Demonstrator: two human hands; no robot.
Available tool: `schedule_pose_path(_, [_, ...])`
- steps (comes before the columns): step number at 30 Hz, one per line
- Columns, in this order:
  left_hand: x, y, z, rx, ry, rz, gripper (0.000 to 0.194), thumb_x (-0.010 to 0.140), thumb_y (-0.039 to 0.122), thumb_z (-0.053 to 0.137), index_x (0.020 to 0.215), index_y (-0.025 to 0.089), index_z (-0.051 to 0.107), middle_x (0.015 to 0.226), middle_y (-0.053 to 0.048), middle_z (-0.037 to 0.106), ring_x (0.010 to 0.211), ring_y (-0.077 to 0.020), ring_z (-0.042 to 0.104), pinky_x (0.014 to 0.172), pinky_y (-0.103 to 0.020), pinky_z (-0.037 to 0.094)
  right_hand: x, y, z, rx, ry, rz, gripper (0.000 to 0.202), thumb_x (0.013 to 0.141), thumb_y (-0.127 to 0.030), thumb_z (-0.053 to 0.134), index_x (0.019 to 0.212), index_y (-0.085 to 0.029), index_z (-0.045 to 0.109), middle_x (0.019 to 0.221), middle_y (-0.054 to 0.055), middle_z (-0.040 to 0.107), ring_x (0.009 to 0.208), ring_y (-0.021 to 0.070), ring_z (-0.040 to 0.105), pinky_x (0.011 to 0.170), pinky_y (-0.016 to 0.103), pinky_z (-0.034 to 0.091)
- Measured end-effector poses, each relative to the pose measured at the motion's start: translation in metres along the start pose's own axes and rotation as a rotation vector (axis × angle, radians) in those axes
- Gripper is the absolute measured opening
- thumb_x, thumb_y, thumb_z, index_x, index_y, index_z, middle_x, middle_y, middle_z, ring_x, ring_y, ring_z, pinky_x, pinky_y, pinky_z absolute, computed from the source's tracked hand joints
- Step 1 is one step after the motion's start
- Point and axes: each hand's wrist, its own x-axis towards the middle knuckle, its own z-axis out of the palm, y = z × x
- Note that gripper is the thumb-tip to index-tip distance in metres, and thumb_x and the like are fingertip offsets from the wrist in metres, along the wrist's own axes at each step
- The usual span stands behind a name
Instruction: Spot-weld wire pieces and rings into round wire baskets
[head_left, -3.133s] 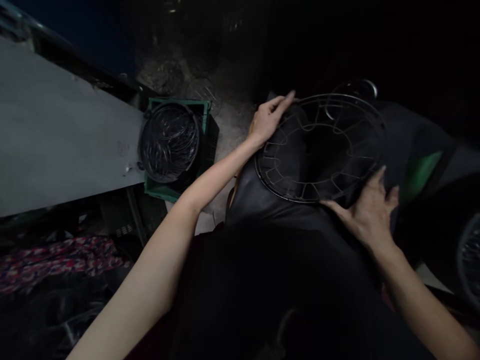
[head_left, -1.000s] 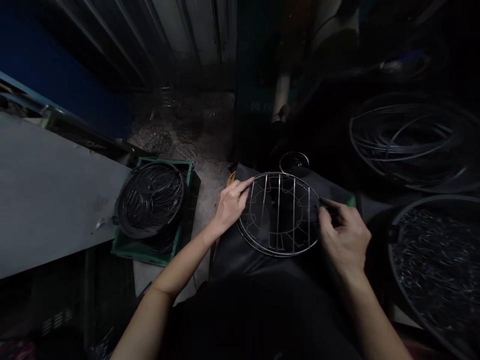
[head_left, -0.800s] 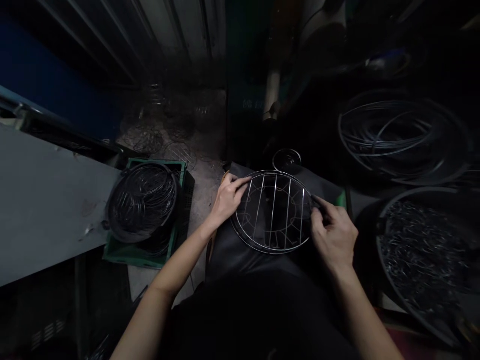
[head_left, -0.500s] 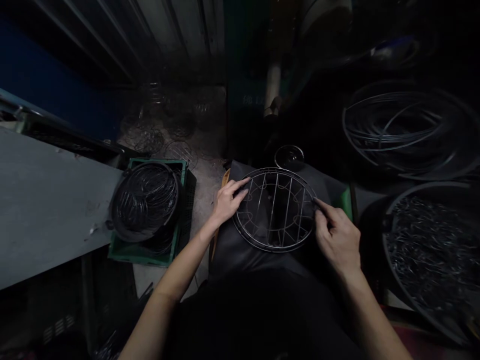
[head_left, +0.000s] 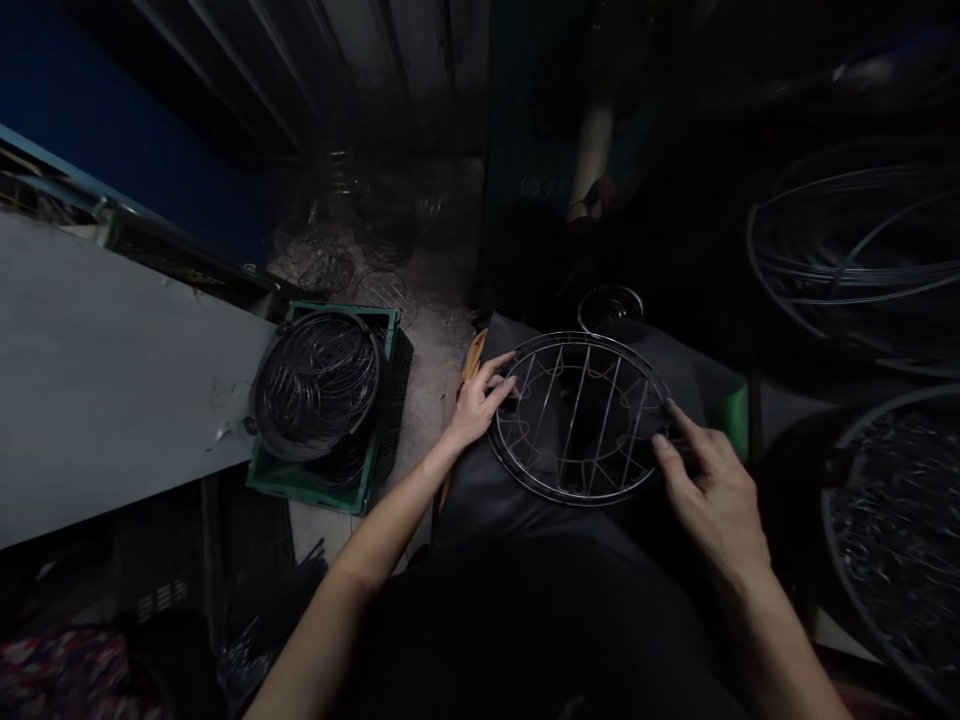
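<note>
Head view, dim all over: the round wire rack [head_left: 576,408] lies between the person's two hands, above the dark covering [head_left: 502,510] on their lap, its straight bars running across over an inner ring of looped wire. The left hand [head_left: 477,406] is on the left side of the rim, gripping it with the thumb reaching in over the wire and the forefinger laid toward the far edge; their two tips stand slightly apart. The right hand [head_left: 716,495] pinches the right side of the rim between thumb and fingertips (its other fingers curl into shadow). Just beyond the rack's far edge sits a small shiny metal ring [head_left: 581,315]. To the left, a round black tub [head_left: 296,450] of wire rings rests in a green crate [head_left: 304,490] on the floor [head_left: 431,370], near the corner of a grey panel [head_left: 120,390]. On the right, a large wire coil [head_left: 832,270] lies beyond a wide container [head_left: 832,520] full of small metal pieces. Patterned cloth [head_left: 67,680] shows at the lower left.
</note>
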Motion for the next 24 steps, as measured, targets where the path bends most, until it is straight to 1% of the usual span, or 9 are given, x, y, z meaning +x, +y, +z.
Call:
schedule_pose_path(2, [0.0,-0.009,0.004,0.029,0.014,0.011,0.044,0.092,0.041,0.045,0.131,0.02,0.047,0.071,0.002,0.062,0.069,-0.0101,0.06,0.079,-0.024,0.046,0.002,0.005,0.004,0.089,-0.046,0.05,0.053,0.085,-0.051,0.05,0.133,-0.028,0.05,0.119,0.007,0.058,0.1,0.0235,0.058,0.08,0.037,0.05])
schedule_pose_path(4, [0.0,-0.017,0.008,0.021,0.026,0.004,0.047,0.092,0.043,0.043,0.133,0.02,0.045,0.065,0.004,0.056,0.058,-0.0084,0.054,0.068,-0.021,0.046,0.006,0.01,0.007,0.172,-0.078,0.086,0.056,0.084,-0.051,0.052,0.135,-0.029,0.046,0.122,0.007,0.057,0.107,0.0234,0.056,0.088,0.039,0.048])
schedule_pose_path(7, [-0.002,-0.018,0.012,-0.02,0.037,-0.015,0.05,0.091,0.045,0.043,0.134,0.019,0.044,0.06,0.006,0.047,0.05,-0.0067,0.044,0.055,-0.018,0.04,0.012,0.016,0.004,0.317,-0.172,0.115,0.066,0.08,-0.054,0.057,0.136,-0.023,0.041,0.101,0.006,0.063,0.092,0.0202,0.06,0.083,0.038,0.049])
schedule_pose_path(10, [-0.005,-0.002,0.009,0.047,0.068,0.021,0.05,0.092,0.044,0.043,0.134,0.018,0.043,0.057,0.007,0.042,0.048,-0.0065,0.038,0.052,-0.019,0.037,0.019,0.014,-0.01,0.431,-0.308,0.1,0.068,0.077,-0.054,0.061,0.132,-0.019,0.044,0.084,0.003,0.061,0.079,0.0162,0.059,0.077,0.033,0.051])
schedule_pose_path(12, [-0.004,0.012,0.001,0.17,0.109,0.124,0.051,0.092,0.041,0.044,0.138,0.019,0.038,0.055,0.008,0.041,0.049,-0.0074,0.038,0.057,-0.02,0.039,0.025,0.009,-0.019,0.459,-0.321,0.047,0.07,0.076,-0.051,0.062,0.135,-0.02,0.042,0.084,0.002,0.061,0.08,0.0158,0.059,0.079,0.034,0.051])
schedule_pose_path(14, [0.002,0.021,-0.009,0.318,0.166,0.284,0.054,0.092,0.039,0.045,0.141,0.018,0.032,0.058,0.006,0.046,0.056,-0.0094,0.044,0.068,-0.023,0.042,0.031,0.006,-0.025,0.464,-0.273,-0.042,0.08,0.076,-0.048,0.064,0.144,-0.023,0.03,0.086,0.001,0.062,0.083,0.0167,0.06,0.085,0.037,0.05])
schedule_pose_path(17, [0.014,0.017,-0.018,0.522,0.173,0.486,0.059,0.09,0.032,0.048,0.143,0.017,0.027,0.075,0.0,0.061,0.081,-0.0134,0.055,0.091,-0.032,0.04,0.044,0.01,-0.024,0.384,-0.188,-0.142,0.095,0.073,-0.042,0.065,0.149,-0.023,0.012,0.091,0.001,0.065,0.087,0.0185,0.062,0.092,0.042,0.046])
schedule_pose_path(21, [0.014,-0.01,-0.015,0.708,0.092,0.461,0.055,0.089,0.023,0.046,0.142,0.016,0.03,0.102,-0.008,0.063,0.101,-0.0175,0.055,0.097,-0.037,0.036,0.061,0.03,-0.004,0.223,-0.162,-0.193,0.083,0.073,-0.032,0.06,0.147,-0.02,0.023,0.094,0.003,0.067,0.085,0.0212,0.064,0.088,0.042,0.049])
schedule_pose_path(24, [0.007,-0.01,-0.006,0.727,0.237,0.461,0.058,0.088,0.03,0.051,0.142,0.018,0.031,0.117,-0.013,0.055,0.111,-0.0209,0.051,0.098,-0.039,0.038,0.064,0.037,0.012,0.122,-0.216,-0.292,0.076,0.077,-0.03,0.053,0.147,-0.021,0.024,0.096,0.004,0.065,0.087,0.0222,0.064,0.084,0.04,0.051])
